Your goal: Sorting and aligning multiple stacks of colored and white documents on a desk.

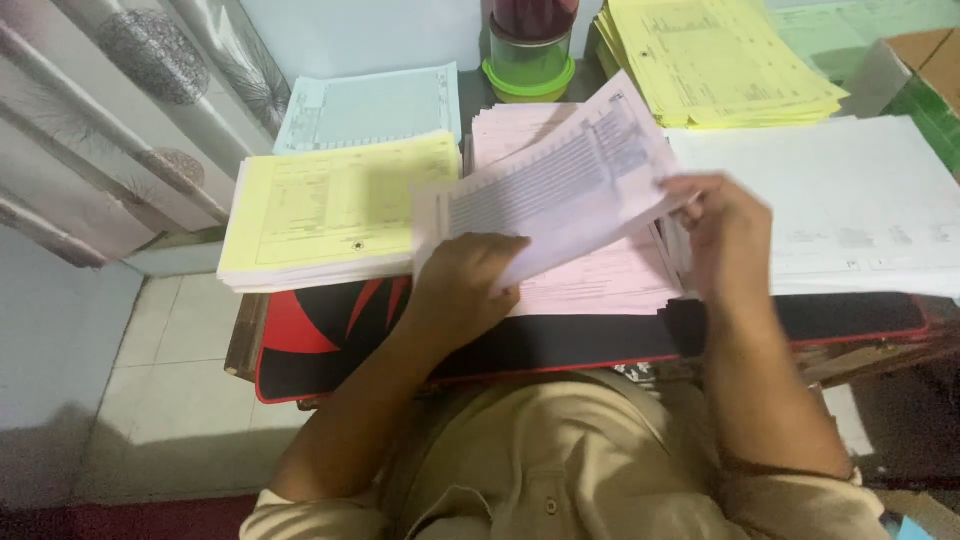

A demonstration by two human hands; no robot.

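Note:
My left hand [462, 285] and my right hand [722, 232] both grip a pink printed sheet [560, 180], held lifted and tilted above a stack of pink forms [590, 285]. The left hand pinches the sheet's lower left part, the right hand holds its right edge. The pink stack lies on a black and red mat [330, 330] at the desk's near edge. The sheet hides much of the stack below it.
A yellow form stack [335, 215] lies left of the pink one, a pale blue stack [370, 105] behind it. White sheets [850, 200] lie right, another yellow stack [715, 60] back right. A green-lidded jar [528, 60] stands at the back. Curtain and tiled floor lie left.

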